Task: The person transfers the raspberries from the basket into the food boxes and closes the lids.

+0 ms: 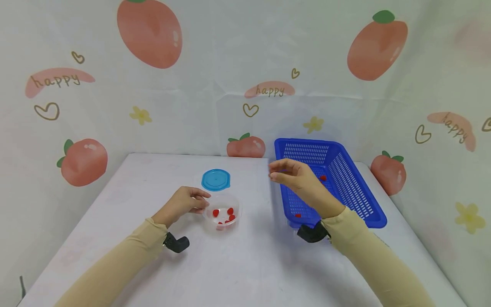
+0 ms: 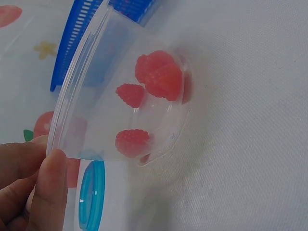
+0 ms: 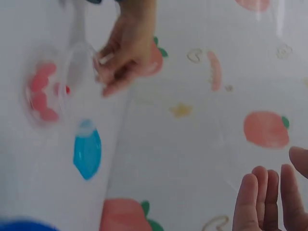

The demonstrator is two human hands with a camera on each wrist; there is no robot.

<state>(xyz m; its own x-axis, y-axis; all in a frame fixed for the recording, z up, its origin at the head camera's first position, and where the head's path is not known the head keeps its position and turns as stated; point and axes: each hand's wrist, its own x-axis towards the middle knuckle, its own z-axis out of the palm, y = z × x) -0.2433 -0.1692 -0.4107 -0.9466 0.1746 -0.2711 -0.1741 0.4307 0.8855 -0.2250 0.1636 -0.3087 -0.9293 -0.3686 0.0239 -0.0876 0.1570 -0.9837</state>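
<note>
My left hand (image 1: 183, 205) pinches the rim of a clear plastic bowl (image 1: 238, 209) between thumb and fingers. The bowl stands on the table, and several red raspberries (image 2: 132, 143) lie in its bottom. Over the left part of the blue basket (image 1: 377, 217) hovers my right hand (image 1: 303, 183), its fingers loosely bent with nothing visible between them. Straight fingertips (image 3: 246, 192) and the thumb, held apart, show in the right wrist view. Inside the basket are raspberries, one (image 1: 323, 178) by the right hand's back and another (image 1: 298, 215) near the front; the hand hides part of the basket.
Just behind the bowl a blue lid (image 1: 216, 180) lies flat on the white table (image 1: 245, 273). A light cloth printed with fruit (image 1: 245, 146), hearts and flowers hangs behind the table. Each wrist carries a black camera mount (image 1: 176, 243).
</note>
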